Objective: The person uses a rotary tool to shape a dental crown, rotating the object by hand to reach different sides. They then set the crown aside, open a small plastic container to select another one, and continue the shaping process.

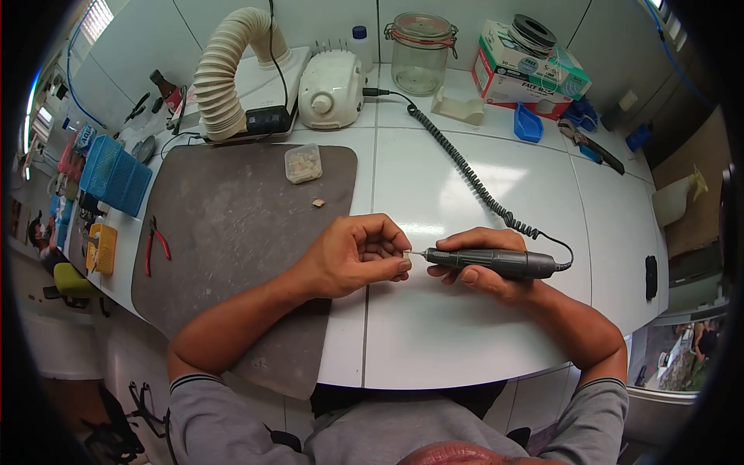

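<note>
Viewing the bench through the head camera, I locate the governing relation between the fingertips of the left hand (349, 254) and the bit (419, 253) of the rotary handpiece (508, 263). A small pale piece (406, 256) sits at the tips of the left thumb and index finger, which pinch it; the other left fingers curl in toward the palm. The piece lies at the right-hand side of that hand, facing the bit.

The right hand (502, 287) wraps the handpiece, thumb on the near side and fingers on the far side. I read the tool's long axis as nearly crosswise to the person, its bit end toward the left hand and its cord end to the right, slightly nearer the body. The bit end projects beyond the right fingertips and ends at the pale piece. I cannot tell whether the two touch; the gap, if any, is too small to resolve.

Relative to the fingers, the piece is directly at the left fingertips and just beyond the right ones, so the left hand is nearer. Both hands are in front of the torso, beside the dark mat's (232, 225) right edge.
</note>
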Tool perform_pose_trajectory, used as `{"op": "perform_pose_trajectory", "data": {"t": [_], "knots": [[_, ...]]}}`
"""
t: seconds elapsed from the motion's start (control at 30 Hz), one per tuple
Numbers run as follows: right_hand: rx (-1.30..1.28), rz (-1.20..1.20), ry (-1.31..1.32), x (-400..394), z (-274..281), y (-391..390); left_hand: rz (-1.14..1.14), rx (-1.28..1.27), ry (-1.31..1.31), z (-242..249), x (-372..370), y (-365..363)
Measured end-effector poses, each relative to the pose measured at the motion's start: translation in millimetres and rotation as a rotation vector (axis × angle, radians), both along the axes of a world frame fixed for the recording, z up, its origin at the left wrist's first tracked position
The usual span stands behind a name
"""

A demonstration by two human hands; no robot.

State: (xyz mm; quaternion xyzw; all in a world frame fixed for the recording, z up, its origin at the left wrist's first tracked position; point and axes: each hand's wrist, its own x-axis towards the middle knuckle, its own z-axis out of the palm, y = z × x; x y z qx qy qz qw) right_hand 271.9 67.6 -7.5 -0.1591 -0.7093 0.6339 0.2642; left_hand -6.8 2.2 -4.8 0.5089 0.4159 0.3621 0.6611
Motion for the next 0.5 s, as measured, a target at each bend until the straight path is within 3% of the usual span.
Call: {"op": "perform_pose_trajectory", "data": {"t": [0.5], "knots": [[0.048, 0.017, 0.0, 0.8, -3.1, 2.5, -0.008, 0.004, -0.01, 0.4, 0.2, 0.0]]}}
